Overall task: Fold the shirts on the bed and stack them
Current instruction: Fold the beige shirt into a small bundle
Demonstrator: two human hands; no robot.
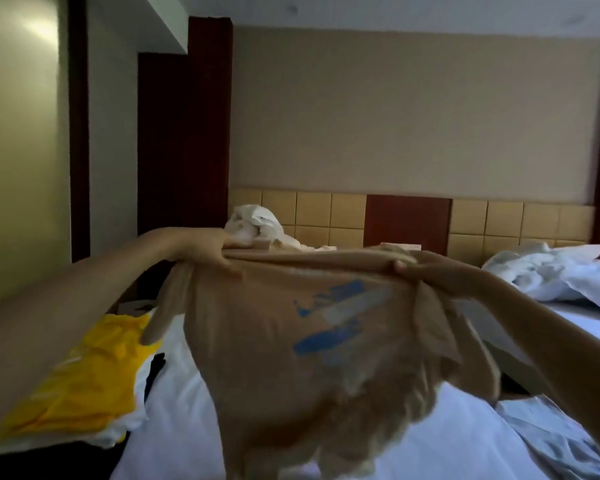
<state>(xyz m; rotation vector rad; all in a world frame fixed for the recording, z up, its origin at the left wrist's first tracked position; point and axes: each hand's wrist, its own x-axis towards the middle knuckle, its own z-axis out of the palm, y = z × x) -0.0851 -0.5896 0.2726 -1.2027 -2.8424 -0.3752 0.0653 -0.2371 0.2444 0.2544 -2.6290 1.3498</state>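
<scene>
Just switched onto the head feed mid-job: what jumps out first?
A tan shirt with a blue print fills the centre, held up above the bed by its top edge, the left hand gripping one end and the right hand the other. A bright yellow garment lies on the bed at lower left; crumpled white bedding sits at far right.

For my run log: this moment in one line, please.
left hand: grips tan shirt | right hand: grips tan shirt | tan shirt: held over bed
</scene>
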